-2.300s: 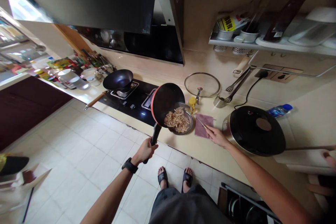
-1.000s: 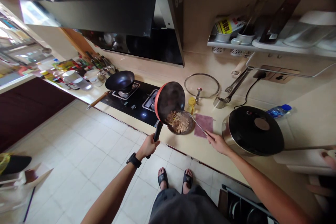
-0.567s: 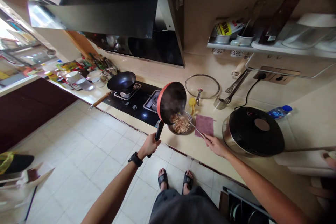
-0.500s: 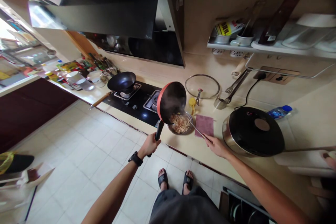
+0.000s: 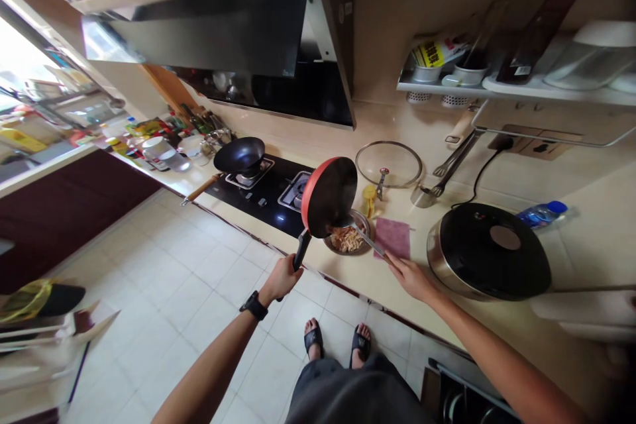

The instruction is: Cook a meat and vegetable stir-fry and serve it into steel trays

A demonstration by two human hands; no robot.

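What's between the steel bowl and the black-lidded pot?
A mauve cloth lies flat on the counter between the steel bowl and black-lidded pot, in the head view.

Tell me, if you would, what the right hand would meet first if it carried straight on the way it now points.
The right hand, holding a metal spatula, would probably meet the rim of the steel bowl of shredded food first, though depth is unclear and it might pass just above, toward the tilted red-rimmed pan.
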